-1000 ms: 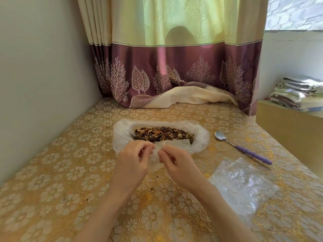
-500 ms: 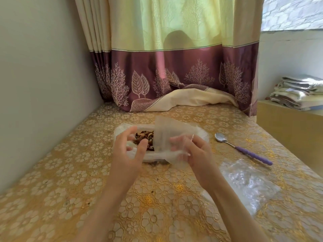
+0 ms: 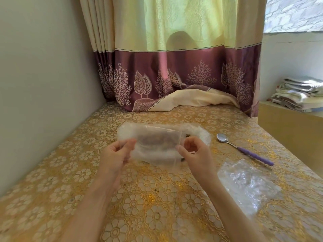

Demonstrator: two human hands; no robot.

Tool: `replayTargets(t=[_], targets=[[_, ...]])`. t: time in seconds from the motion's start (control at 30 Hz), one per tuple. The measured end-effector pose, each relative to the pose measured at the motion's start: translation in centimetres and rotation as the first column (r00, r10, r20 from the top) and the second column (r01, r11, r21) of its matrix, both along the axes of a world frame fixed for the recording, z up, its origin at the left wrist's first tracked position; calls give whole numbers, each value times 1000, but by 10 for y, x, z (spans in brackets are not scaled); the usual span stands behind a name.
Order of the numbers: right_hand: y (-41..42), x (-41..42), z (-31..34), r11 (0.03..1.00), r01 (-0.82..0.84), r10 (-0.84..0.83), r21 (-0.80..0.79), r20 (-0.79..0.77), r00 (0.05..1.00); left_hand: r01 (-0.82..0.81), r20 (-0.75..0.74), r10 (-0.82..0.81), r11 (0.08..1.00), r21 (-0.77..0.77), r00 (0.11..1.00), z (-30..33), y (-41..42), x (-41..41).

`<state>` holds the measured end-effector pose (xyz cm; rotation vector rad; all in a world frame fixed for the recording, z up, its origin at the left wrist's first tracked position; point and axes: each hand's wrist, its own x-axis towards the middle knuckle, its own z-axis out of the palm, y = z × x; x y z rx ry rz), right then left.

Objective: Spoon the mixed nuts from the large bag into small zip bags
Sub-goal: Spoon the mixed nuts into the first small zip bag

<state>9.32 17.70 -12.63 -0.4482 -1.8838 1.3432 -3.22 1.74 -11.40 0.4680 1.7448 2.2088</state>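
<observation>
At mid-frame, the left hand [image 3: 116, 154] and right hand [image 3: 195, 152] each pinch an end of a small zip bag [image 3: 155, 145], held over the large bag [image 3: 201, 135]; a spoon [image 3: 244, 150] lies right.

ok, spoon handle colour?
Purple. The spoon lies on the gold floral tablecloth, its bowl plain metal; clearest in the head view.

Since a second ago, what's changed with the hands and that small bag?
The small zip bag came up off the table edge of the large bag and is now spread wide between both hands, left hand pinching one end, right hand the other. The spoon and the spare bags stayed where they were.
</observation>
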Motion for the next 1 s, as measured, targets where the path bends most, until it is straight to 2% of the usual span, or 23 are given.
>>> replayTargets(t=[0.2, 0.27, 0.37, 0.57, 0.77, 0.9, 1.0], targets=[[-3, -1, 2, 991, 129, -129, 44, 4, 992, -122, -191, 99, 986, -115, 977, -7, 3, 0], [-1, 1, 3, 996, 80, -81, -39, -4, 997, -178, -284, 137, 976, -124, 949, -9, 4, 3], [2, 3, 3, 961, -58, 39, -270, -73, 997, -249, -376, 180, 958, -142, 909, -9, 7, 7], [-1, 4, 2, 912, -230, 197, -338, -130, 972, -274, -490, 164, 948, -161, 856, -10, 9, 10], [-2, 7, 5, 905, -364, 364, -221, -41, 930, -210, -417, 146, 971, -111, 897, -12, 10, 9], [-6, 6, 1, 957, -289, 289, -13, 26, 957, -213, -388, 164, 973, -86, 907, -12, 8, 9], [-7, 6, -1, 963, -266, 269, 46, -59, 961, -196, -343, 162, 978, -69, 925, -11, 8, 9]])
